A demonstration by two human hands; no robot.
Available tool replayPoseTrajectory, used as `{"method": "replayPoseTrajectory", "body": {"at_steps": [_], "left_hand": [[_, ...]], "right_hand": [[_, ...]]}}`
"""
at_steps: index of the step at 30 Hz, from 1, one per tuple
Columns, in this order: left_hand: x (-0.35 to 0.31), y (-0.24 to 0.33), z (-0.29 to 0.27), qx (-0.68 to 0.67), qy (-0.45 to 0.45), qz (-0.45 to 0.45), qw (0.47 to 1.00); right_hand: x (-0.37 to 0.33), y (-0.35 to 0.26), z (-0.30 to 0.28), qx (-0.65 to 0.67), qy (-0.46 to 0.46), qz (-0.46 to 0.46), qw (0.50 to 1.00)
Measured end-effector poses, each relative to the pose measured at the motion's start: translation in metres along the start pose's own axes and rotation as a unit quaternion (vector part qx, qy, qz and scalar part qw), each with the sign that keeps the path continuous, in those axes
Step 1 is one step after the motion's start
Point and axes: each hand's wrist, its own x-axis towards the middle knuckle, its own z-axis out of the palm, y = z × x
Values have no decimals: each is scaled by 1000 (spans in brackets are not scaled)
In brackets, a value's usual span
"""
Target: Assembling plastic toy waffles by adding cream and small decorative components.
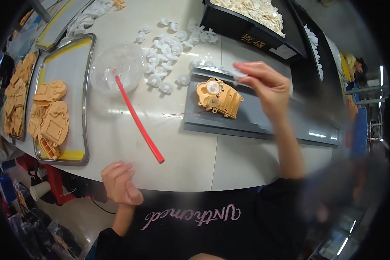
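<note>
My right hand (266, 86) is raised over the grey fixture (255, 117), thumb and fingers pinching a small white plastic part (238, 73). Just left of it, an orange plastic housing (223, 100) lies on the fixture, with a round white disc (212, 87) set in its upper left. Thin red wires (177, 115) run out from the housing to the left. My left hand (120, 182) rests at the table's front edge, fingers loosely curled in, with nothing visible in it. Loose white plastic parts (165, 52) are scattered beyond the fixture's left end.
A clear round tub (117, 65) has a red stick (138, 121) leaning out of it. Orange housings (56, 123) lie in a metal-rimmed tray (87, 86) at left; more are piled (19, 95) beyond. A black bin (247, 37) of cream-coloured pieces (255, 13) stands back right.
</note>
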Motion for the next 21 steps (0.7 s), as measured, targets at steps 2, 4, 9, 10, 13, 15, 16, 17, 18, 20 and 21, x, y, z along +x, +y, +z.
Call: {"method": "replayPoseTrajectory", "body": {"at_steps": [2,4,9,10,13,15,16,17,18,20,21], "left_hand": [[0,1,-2,-2,-4,-1,1000],[1,1,-4,-4,-9,-3,1000],[-2,-1,-6,-15,-2,15,1000],[-2,-1,-6,-16,-1,10,1000],[-1,-1,-6,-15,4,17,1000],[-1,-2,-6,-13,5,21,1000],[-1,-2,-6,-13,6,19,1000],[-1,-3,-6,-13,5,20,1000],[-1,-3,-5,-14,4,22,1000],[-1,-2,-5,-15,6,22,1000],[-1,-2,-5,-16,8,23,1000]], "right_hand": [[5,8,21,-21,-19,-43,999],[9,12,35,-170,-38,-182,968],[8,11,49,-263,-72,-222,936],[7,11,49,-277,-72,-225,931],[6,11,48,-302,-81,-229,922],[7,12,49,-314,-88,-232,916],[6,12,49,-319,-89,-227,916],[6,11,49,-323,-90,-222,915],[6,10,48,-323,-91,-222,915],[6,9,46,-322,-115,-208,916],[7,9,44,-320,-116,-209,917]]}}
